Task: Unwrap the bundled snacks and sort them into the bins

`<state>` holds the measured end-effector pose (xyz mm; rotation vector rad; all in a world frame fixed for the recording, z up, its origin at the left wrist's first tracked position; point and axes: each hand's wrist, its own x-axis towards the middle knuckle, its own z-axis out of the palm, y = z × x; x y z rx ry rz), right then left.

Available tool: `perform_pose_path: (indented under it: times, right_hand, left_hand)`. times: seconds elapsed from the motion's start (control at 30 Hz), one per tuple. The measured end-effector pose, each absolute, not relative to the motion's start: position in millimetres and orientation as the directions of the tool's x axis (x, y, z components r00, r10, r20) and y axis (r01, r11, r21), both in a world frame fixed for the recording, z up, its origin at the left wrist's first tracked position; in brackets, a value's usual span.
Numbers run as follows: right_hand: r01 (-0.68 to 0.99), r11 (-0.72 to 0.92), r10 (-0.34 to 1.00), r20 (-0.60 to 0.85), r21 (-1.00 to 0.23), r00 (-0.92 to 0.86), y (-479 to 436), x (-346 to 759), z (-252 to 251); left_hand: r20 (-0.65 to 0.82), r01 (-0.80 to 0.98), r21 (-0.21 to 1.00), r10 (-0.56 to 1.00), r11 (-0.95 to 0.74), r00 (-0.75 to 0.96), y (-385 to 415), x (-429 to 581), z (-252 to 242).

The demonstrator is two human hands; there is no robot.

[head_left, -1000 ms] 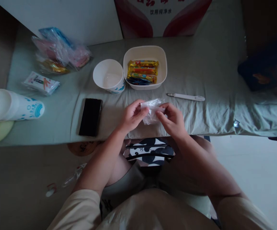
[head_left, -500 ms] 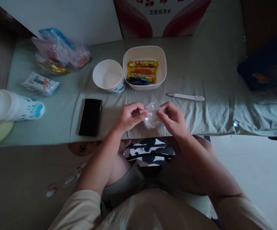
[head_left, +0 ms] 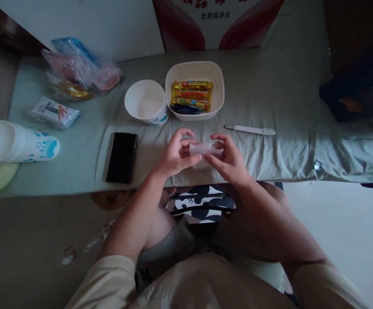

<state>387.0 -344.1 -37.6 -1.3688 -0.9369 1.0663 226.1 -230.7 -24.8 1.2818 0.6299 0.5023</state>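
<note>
- left hand [head_left: 175,155]: partly open, fingers curled, index finger raised; it has hold of the left end of a clear plastic wrapper [head_left: 202,149], with the thumb along the near edge.
- right hand [head_left: 233,162]: partly open, index finger arched; it has hold of the right end of the same wrapper, thumb tip close to the left thumb.
- clear plastic wrapper: located between both hands, above the near edge of the cloth-covered bench [head_left: 279,103]; contents, if any, cannot be told.
- rectangular white tub [head_left: 219,92]: directly beyond the hands; contains yellow-wrapped snack sticks [head_left: 192,94] and dark blue packets [head_left: 186,110].
- round white paper bucket [head_left: 146,103], blue print at its base: beyond and to the left of the left hand, just beside the tub.
- black smartphone [head_left: 121,157]: left of the left hand, lying flat.
- white pen-style cutter [head_left: 254,130]: beyond and to the right of the right hand, tip toward the left.
- small silver star-shaped piece [head_left: 317,165]: well to the right of the right hand.
- stacked paper buckets [head_left: 33,141]: far left of the left hand, lying on their side.
</note>
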Motion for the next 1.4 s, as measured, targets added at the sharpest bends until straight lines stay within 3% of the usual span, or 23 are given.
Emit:
perform_pose_path:
  times: [0.13, 0.27, 0.4, 0.5, 0.67, 0.8, 0.87, 0.97, 1.1, 1.2, 1.3, 1.4]
  right_hand:
    - [0.079, 0.003, 0.888, 0.039, -0.997, 0.458, -342, 390, -39]
    - [0.153, -0.012, 0.928, 0.046, -0.988, 0.369, -342, 396, -38]
    - [0.133, -0.131, 0.973, -0.102, -0.983, 0.207, -342, 394, -33]
    - [0.088, -0.118, 0.953, -0.087, -0.989, 0.291, -340, 389, -30]
    - [-0.096, -0.063, 0.930, -0.093, -0.993, 0.355, -336, 387, -31]
    - [-0.188, -0.184, 0.964, -0.214, -0.965, 0.156, -338, 389, -29]
    - [-0.182, -0.204, 0.963, -0.231, -0.962, 0.140, -338, 389, -26]
    - [-0.199, -0.164, 0.952, -0.207, -0.966, 0.224, -336, 389, -21]
    - [-0.162, -0.216, 0.959, -0.240, -0.963, 0.150, -337, 390, -24]
    - [-0.082, -0.193, 0.916, -0.209, -0.978, 0.343, -346, 392, -30]
    - [0.034, -0.181, 0.745, -0.114, -0.983, 0.658, -353, 398, -27]
    - [0.265, -0.235, 0.709, 0.022, -0.935, 0.705, -346, 399, -6]
  left_hand:
    - [-0.252, 0.104, 0.960, 0.642, 0.261, 0.724, -231, 227, -27]
    - [-0.176, 0.145, 0.984, 0.642, 0.102, 0.746, -231, 224, -27]
    - [-0.114, 0.117, 0.992, 0.643, 0.038, 0.757, -231, 222, -31]
    - [-0.125, 0.109, 0.992, 0.691, 0.067, 0.712, -229, 222, -34]
    - [-0.230, 0.293, 0.956, 0.644, 0.009, 0.730, -227, 219, -28]
    - [-0.256, 0.315, 0.949, 0.572, -0.004, 0.779, -229, 217, -19]
    - [-0.273, 0.325, 0.946, 0.562, 0.008, 0.781, -229, 216, -19]
    - [-0.249, 0.274, 0.961, 0.560, 0.041, 0.790, -228, 217, -21]
    - [-0.148, 0.156, 0.987, 0.615, 0.040, 0.774, -228, 221, -22]
    - [-0.136, 0.119, 0.990, 0.664, 0.071, 0.736, -230, 222, -20]
    - [-0.142, 0.122, 0.989, 0.697, 0.079, 0.703, -232, 220, -19]
    - [-0.121, 0.145, 0.989, 0.717, 0.029, 0.686, -230, 217, -16]
